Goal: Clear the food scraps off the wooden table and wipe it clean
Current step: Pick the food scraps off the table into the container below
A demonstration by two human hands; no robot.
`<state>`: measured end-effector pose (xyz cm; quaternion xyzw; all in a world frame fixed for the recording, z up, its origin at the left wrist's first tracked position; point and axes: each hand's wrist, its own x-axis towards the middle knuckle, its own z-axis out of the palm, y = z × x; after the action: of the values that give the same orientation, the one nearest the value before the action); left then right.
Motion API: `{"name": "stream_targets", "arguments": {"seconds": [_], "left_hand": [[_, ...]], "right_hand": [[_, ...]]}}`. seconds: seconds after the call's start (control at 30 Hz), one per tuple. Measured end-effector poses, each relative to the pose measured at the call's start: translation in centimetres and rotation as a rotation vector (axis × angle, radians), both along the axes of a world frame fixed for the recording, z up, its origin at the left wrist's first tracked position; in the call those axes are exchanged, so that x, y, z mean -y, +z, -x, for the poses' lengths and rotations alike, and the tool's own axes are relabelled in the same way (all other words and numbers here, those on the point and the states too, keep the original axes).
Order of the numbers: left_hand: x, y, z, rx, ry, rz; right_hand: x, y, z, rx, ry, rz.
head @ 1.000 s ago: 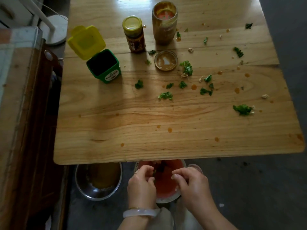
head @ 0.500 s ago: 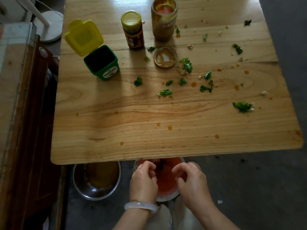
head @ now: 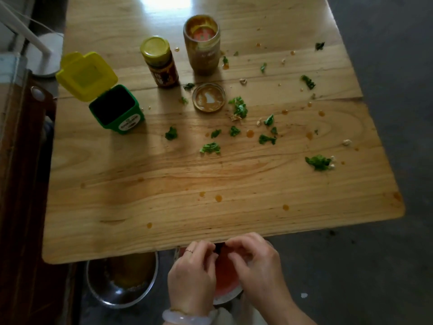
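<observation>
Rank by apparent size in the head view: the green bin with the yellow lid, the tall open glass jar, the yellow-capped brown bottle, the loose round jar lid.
1. Green bin with its raised yellow lid
2. Tall open glass jar
3. Yellow-capped brown bottle, though it looks close to the jar
4. Loose round jar lid

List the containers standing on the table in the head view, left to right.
Green bin with its yellow flip lid open → closed spice bottle with a yellow cap → open jar smeared with sauce. The jar's loose lid lies in front of it, so it is left out.
</observation>
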<state>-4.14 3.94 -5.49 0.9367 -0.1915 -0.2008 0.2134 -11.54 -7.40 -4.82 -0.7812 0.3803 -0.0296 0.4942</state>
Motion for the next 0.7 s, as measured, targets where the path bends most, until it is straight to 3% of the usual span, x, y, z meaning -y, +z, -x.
{"name": "stream_targets", "arguments": {"seconds": [0.23,0.43,0.7], "left_hand": [[5.4,0.5,-1.3,0.174,-0.067,0.121],[13.3,1.2,-2.7,0.160,-0.162,0.163],[23.7,1.2,-1.8,0.100,-0.342,0.164]], "right_hand": [[6.3,1.1,-1.2,0.061,-0.214,0.074],[14.3,1.6,-0.9,0.025,-0.303,0.142],[22.7,0.5,0.7,-0.165,-0.420,0.178]]}}
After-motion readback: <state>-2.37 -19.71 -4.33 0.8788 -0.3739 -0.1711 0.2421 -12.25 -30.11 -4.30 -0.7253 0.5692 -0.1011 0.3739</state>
